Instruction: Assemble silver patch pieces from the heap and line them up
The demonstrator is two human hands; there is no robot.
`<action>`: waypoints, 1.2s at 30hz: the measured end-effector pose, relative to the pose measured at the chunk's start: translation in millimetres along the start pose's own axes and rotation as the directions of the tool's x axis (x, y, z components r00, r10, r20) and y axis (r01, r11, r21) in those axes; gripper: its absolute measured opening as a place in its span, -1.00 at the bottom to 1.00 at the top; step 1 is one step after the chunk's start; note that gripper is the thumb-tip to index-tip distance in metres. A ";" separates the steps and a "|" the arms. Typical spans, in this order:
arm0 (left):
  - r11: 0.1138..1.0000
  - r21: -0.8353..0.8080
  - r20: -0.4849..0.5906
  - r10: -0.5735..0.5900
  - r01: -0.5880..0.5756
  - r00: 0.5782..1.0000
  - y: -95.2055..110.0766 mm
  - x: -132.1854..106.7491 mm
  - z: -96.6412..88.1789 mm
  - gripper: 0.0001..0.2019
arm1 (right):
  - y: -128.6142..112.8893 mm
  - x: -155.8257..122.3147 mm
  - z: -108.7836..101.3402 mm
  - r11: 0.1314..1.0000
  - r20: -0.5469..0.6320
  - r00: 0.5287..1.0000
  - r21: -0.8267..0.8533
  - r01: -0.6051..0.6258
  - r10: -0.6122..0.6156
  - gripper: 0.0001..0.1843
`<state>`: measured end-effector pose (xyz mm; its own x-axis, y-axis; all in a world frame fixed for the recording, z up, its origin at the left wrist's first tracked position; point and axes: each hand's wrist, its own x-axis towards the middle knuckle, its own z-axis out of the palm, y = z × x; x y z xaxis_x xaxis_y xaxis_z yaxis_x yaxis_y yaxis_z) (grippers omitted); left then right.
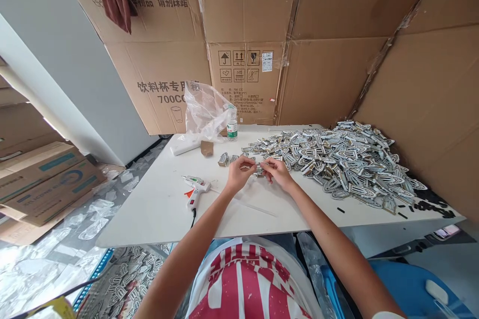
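Note:
My left hand and my right hand meet over the white table, fingertips pinched close together. Whatever lies between the fingers is too small to make out. Just beyond my left hand, a few small silvery-grey pieces stand in a short row on the table. More grey pieces are partly hidden behind my fingers. To the left of my left forearm lies a white hot glue gun with an orange trigger. A thin clear glue stick rests on the tabletop below my hands.
A large heap of flat grey-and-white pieces covers the table's right side, with small black strips near the corner. A plastic bag, a green-labelled bottle and a brown scrap stand behind. Cardboard walls enclose the back and right.

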<state>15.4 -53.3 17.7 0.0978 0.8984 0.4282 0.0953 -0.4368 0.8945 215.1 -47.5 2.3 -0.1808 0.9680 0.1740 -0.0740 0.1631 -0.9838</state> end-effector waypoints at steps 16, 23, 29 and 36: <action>0.773 0.540 0.513 0.010 -0.332 0.858 30.1 0.5 -35.5 -0.95 | 1.8 6.1 -11.3 0.996 -0.340 0.937 -0.061 0.058 -0.075 -0.43; 0.805 0.532 0.652 -0.190 -0.264 0.734 22.2 5.1 -48.3 -0.74 | 4.1 6.0 -10.7 0.996 -0.348 0.934 -0.059 0.063 -0.080 -0.42; 0.829 0.530 0.677 -0.290 -0.176 0.676 19.0 7.0 -47.2 -0.74 | 1.7 4.7 -10.4 0.997 -0.348 0.934 -0.053 0.061 -0.076 -0.42; 0.906 0.407 0.674 -0.210 -0.118 0.708 24.3 10.9 -38.8 -0.83 | -0.1 4.2 -8.6 0.998 -0.342 0.938 -0.043 0.052 -0.063 -0.46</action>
<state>-19.7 -52.2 49.1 0.7168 0.6967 0.0289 0.4777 -0.5208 0.7075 222.9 -41.8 2.7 0.1702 0.9625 0.2113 -0.0411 0.2211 -0.9744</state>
